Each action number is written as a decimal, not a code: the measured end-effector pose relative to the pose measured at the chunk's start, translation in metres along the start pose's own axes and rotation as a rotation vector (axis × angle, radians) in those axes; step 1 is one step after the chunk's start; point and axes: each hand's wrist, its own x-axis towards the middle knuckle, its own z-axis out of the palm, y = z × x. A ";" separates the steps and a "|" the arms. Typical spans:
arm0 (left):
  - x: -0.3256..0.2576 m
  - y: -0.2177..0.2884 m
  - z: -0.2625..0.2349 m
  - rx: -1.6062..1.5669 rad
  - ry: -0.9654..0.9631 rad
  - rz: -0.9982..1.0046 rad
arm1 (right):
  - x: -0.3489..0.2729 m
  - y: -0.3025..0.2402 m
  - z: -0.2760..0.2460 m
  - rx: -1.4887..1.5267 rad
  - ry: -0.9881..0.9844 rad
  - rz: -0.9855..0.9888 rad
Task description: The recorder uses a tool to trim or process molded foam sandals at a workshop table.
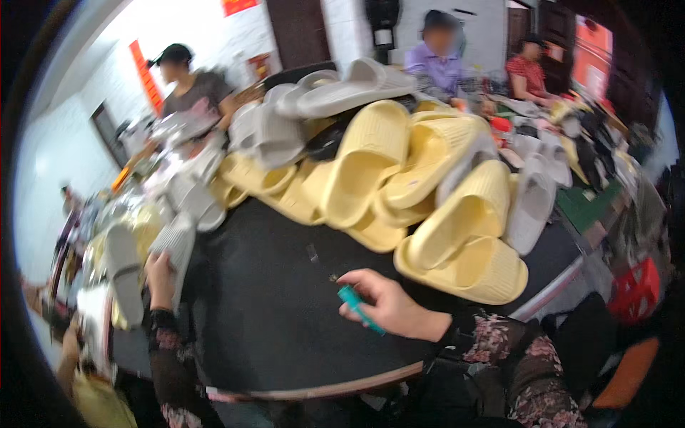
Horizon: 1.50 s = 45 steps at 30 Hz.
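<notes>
My left hand (160, 279) grips a ribbed light grey slipper (176, 246) at the left of the black tabletop (278, 314). Beside it, another grey slipper (123, 274) stands on its edge. In front of me, above the table, my right hand (392, 307) is closed round a short teal stick-shaped tool (360, 309). Its tip is too blurred to name. Just beyond that hand lies a pair of yellow slippers (467, 267), one resting on the other.
A heap of yellow slippers (367, 160) and grey slippers (357, 89) fills the table's far side. Clear plastic bags (146, 221) lie at the left. A co-worker's hand (70, 346) shows at the far left edge. Other people sit beyond the heap. A red bag (635, 289) hangs at right.
</notes>
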 end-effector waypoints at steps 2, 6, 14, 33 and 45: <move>-0.037 0.031 0.051 -0.187 -0.071 0.069 | -0.004 0.002 -0.006 0.044 0.050 -0.009; -0.097 0.059 0.069 0.062 -0.290 0.033 | -0.004 0.001 -0.005 0.085 0.083 -0.011; -0.229 0.111 0.089 0.371 -0.740 0.138 | -0.004 -0.003 -0.003 0.178 0.166 -0.076; -0.236 0.109 0.125 0.364 -0.562 0.170 | -0.003 0.001 -0.007 0.121 0.119 -0.134; -0.236 0.112 0.143 0.681 -0.577 0.601 | -0.004 0.005 -0.006 0.176 0.026 -0.108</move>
